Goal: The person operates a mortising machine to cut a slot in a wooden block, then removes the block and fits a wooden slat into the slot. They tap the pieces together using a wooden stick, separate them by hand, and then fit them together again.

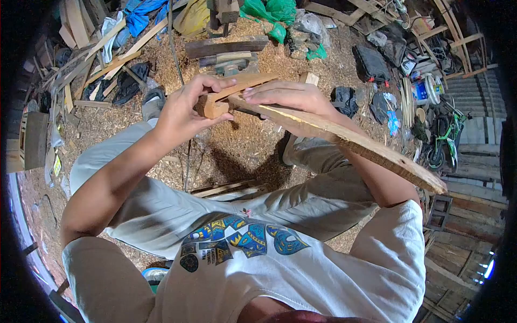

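Observation:
My left hand grips a short wooden block, thumb below it and fingers over its top. A thin wedge-like piece of wood slants up to the right from the block. With fingers stretched along its top side, my right hand holds a long curved board. The board's narrow end meets or nearly meets the block, and its wide end reaches past my right forearm. My right thumb is hidden under the board.
Ahead, curved wood pieces lie stacked on the shavings-covered floor. Planks are piled at the left. At the right are a black case, a white bucket and a small green bike. Thin strips lie between my legs.

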A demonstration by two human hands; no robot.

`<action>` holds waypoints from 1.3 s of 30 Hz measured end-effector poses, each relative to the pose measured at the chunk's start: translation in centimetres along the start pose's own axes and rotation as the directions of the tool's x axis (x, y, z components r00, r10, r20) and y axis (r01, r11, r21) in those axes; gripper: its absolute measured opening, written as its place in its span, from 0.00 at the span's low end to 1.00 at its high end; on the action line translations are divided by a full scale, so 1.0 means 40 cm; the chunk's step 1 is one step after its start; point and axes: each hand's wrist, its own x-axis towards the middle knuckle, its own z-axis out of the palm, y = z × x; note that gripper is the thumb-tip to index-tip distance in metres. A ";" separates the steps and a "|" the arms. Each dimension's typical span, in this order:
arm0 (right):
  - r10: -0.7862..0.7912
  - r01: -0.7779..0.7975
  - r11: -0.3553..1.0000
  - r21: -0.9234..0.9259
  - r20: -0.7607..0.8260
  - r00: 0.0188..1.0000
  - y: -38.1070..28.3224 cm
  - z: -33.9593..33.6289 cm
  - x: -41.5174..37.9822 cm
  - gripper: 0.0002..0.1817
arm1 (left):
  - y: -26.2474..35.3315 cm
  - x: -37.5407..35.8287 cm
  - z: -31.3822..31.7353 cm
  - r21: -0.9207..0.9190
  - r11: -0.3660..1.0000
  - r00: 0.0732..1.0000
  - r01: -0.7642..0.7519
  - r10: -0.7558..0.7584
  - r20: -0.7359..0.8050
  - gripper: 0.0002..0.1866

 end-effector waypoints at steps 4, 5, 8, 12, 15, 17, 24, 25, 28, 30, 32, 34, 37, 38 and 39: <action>-0.051 0.048 0.996 -0.079 -0.047 0.998 -0.016 -0.036 0.016 0.19 | -0.006 -0.005 -0.019 -0.094 0.992 0.996 -0.079 0.074 -0.059 0.30; -0.051 0.047 0.996 -0.079 -0.047 0.998 -0.021 -0.045 0.017 0.19 | -0.006 -0.009 -0.021 -0.094 0.992 0.996 -0.079 0.073 -0.059 0.30; -0.006 0.003 0.990 -0.142 -0.023 1.000 -0.019 -0.059 0.021 0.19 | -0.012 -0.020 -0.023 -0.135 0.987 0.996 -0.089 0.090 0.003 0.31; 0.000 0.000 1.000 -0.018 0.014 1.000 -0.009 -0.034 0.032 0.17 | -0.040 -0.048 -0.009 -0.102 0.994 0.993 -0.039 0.050 0.105 0.29; -0.019 0.020 1.000 -0.014 0.071 0.997 -0.009 -0.029 0.038 0.17 | -0.058 -0.068 -0.002 -0.049 0.997 0.978 0.053 -0.041 0.206 0.29; 0.074 -0.072 0.997 -0.020 0.184 0.980 -0.016 -0.040 0.044 0.17 | -0.062 -0.075 -0.008 -0.032 0.998 0.976 0.052 -0.044 0.212 0.29; 0.146 -0.155 0.983 0.094 0.094 0.985 0.032 -0.028 0.008 0.15 | -0.043 -0.062 -0.030 -0.062 0.995 0.988 -0.072 0.079 0.135 0.31; 0.145 -0.154 0.984 0.095 0.091 0.985 0.029 -0.033 0.014 0.15 | -0.040 -0.054 -0.032 -0.073 0.991 0.986 -0.110 0.118 0.115 0.31; 0.138 -0.138 0.990 0.003 0.092 0.986 0.013 -0.064 0.027 0.17 | -0.025 -0.022 -0.038 -0.024 0.988 0.988 -0.152 0.153 0.035 0.30; 0.169 -0.168 0.986 -0.020 0.092 0.981 0.005 -0.077 0.032 0.17 | -0.030 -0.006 -0.039 -0.011 0.987 0.985 -0.162 0.162 0.055 0.31; 0.148 -0.144 0.988 -0.051 0.078 0.986 0.010 -0.086 0.030 0.17 | -0.028 0.004 -0.033 0.011 0.984 0.982 -0.178 0.177 0.074 0.31; 0.122 -0.120 0.992 -0.039 0.047 0.991 0.009 -0.092 0.027 0.17 | -0.012 0.017 -0.032 0.025 0.979 0.975 -0.204 0.201 0.090 0.31; 0.057 -0.058 0.996 -0.060 -0.016 0.998 -0.009 -0.119 0.028 0.17 | 0.009 0.034 -0.029 0.031 0.963 0.962 -0.267 0.265 0.062 0.32; 0.014 -0.019 0.996 -0.093 -0.049 0.999 -0.019 -0.131 0.028 0.17 | 0.012 0.040 -0.028 0.027 0.952 0.953 -0.304 0.304 0.020 0.33; 0.013 -0.018 0.995 -0.097 -0.053 0.998 -0.031 -0.141 0.027 0.17 | 0.011 0.047 -0.028 0.029 0.951 0.951 -0.309 0.308 0.023 0.33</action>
